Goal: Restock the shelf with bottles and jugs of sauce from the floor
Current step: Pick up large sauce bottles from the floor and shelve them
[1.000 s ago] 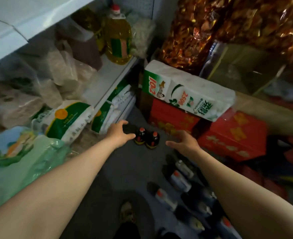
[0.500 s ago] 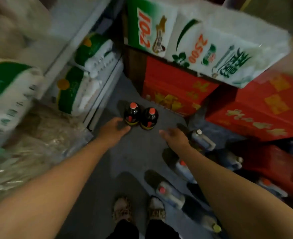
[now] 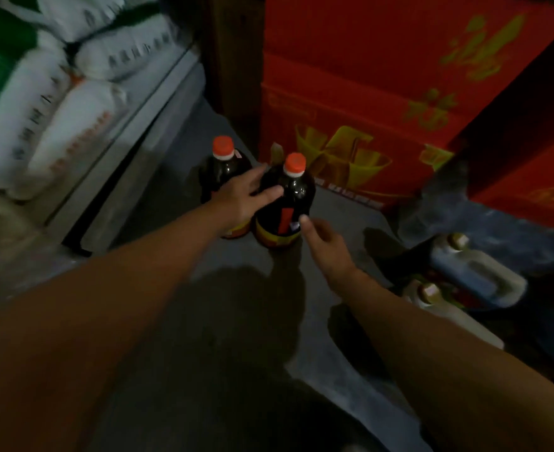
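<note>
Two dark sauce bottles with orange caps stand upright on the grey floor. My left hand (image 3: 241, 199) lies spread across both, its palm over the left bottle (image 3: 223, 164) and its fingers touching the shoulder of the right bottle (image 3: 290, 203). Just right of that bottle's label is my right hand (image 3: 326, 244), fingers apart, thumb tip at the label. Neither hand has closed on a bottle. Two pale jugs (image 3: 478, 272) with gold caps lie at the right, the nearer jug (image 3: 445, 305) partly behind my right forearm.
Stacked red cartons (image 3: 383, 93) stand directly behind the bottles. The low shelf (image 3: 145, 106) runs along the left, loaded with white and green sacks (image 3: 40, 102). My shadow covers the floor in front of me.
The camera has dropped much closer to the floor. Both hands have moved forward onto the two bottles, the left one now resting on them.
</note>
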`<state>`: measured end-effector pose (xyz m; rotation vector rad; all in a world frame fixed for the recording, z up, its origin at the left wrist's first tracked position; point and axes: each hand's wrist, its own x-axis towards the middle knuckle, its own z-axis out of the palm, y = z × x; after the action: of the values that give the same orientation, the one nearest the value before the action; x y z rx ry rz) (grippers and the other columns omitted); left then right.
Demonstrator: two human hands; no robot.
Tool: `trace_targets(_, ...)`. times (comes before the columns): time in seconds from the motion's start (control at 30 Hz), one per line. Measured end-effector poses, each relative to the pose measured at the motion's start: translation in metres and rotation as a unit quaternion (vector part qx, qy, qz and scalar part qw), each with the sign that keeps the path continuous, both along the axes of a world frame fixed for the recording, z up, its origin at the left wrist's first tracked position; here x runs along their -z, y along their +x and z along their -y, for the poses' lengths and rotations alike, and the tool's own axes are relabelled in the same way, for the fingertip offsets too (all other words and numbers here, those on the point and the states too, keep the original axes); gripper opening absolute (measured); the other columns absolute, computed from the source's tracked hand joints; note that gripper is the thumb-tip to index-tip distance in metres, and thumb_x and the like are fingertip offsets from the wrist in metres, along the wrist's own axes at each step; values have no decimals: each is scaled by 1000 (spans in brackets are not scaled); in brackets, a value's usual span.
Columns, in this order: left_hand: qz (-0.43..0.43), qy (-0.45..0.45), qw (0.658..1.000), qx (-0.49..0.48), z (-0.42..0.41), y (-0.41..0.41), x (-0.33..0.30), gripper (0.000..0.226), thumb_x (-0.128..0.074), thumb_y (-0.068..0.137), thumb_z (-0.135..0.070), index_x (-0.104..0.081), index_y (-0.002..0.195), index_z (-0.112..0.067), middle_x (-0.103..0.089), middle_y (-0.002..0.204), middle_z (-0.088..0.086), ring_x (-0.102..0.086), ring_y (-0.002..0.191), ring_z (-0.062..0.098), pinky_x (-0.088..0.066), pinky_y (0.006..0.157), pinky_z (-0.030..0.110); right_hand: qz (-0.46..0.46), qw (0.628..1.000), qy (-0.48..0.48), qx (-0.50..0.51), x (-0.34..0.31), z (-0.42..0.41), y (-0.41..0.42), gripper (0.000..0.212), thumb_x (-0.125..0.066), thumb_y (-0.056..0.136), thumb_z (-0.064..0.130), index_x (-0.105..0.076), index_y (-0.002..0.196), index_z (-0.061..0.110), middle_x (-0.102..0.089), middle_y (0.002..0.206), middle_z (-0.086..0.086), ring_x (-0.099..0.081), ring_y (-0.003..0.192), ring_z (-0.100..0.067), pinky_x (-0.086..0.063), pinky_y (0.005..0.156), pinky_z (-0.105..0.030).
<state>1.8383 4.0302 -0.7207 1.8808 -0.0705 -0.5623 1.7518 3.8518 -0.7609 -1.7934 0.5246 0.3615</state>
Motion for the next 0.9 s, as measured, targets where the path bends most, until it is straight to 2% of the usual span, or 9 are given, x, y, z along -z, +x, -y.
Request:
trace_targets(0.1,22,-5,1000,16,6,9,27,78,-66,95,-34,-23,157,-18,-34,156,-6,-33,143,9,-31,111,23,33,999,23,18,22,-1,11,43,-56,99,50,-55,130,20,-56,124,6,-51,114,-9,-43,80,-11)
trace_targets(0.2,38,8,999,-14,9,7,40,92,-70,80,-57,-30,155,-21,-44,153,0,-42,140,15,-35,117,39,40,996,74,34,29,-2,11,43,-58,100,40,-49,138,22,-56,120,11,-49,114,-5,-41,67,3)
trace_targets(0.3,44,28,998,-44,14,5,34,76,-73,87,-42,-35,148,-17,-47,148,3,-46,135,20,-39,114,42,40,994,97,34,27,-4,6,62,-58,99,44,-37,153,22,-49,144,5,-43,127,-8,-40,93,-15)
trace_targets(0.37,60,68,995,-52,19,7,26,76,-77,84,-43,-37,144,-18,-49,144,3,-49,132,22,-41,109,37,41,992,111,53,25,-5,6,66,-58,99,45,-33,156,22,-43,155,-1,-42,135,-14,-39,99,-26)
trace_targets(0.47,85,174,981,0,30,5,19,96,-73,73,-67,-21,152,-44,-37,152,10,-41,138,31,-38,111,45,50,984,131,111,32,-1,5,59,-60,96,48,-41,147,25,-48,148,-2,-47,127,-14,-41,98,-30)
trace_targets(0.53,67,200,976,44,34,1,19,103,-66,59,-86,-21,147,-56,-36,154,9,-39,140,34,-39,112,50,32,980,142,136,40,4,1,46,-61,91,57,-49,128,33,-52,133,4,-48,126,-16,-42,99,-33)
trace_targets(0.63,52,167,984,23,37,-2,21,103,-78,58,-75,-33,144,-42,-36,148,7,-42,136,32,-40,111,51,7,978,150,146,46,14,-9,34,-59,91,60,-49,114,37,-51,125,7,-47,118,-15,-41,99,-35)
trace_targets(0.77,45,126,991,15,42,2,20,104,-88,59,-60,-34,140,-23,-45,144,2,-47,132,24,-41,109,42,8,979,170,116,47,13,-18,74,-62,84,62,-39,149,34,-39,158,-1,-38,142,-21,-36,106,-37)
trace_targets(0.9,26,186,982,3,57,-1,23,133,-78,42,-83,-24,149,-24,-35,153,6,-39,140,30,-40,111,48,41,978,185,84,53,10,-16,73,-63,91,52,-33,155,34,-39,159,3,-37,143,-17,-36,105,-35)
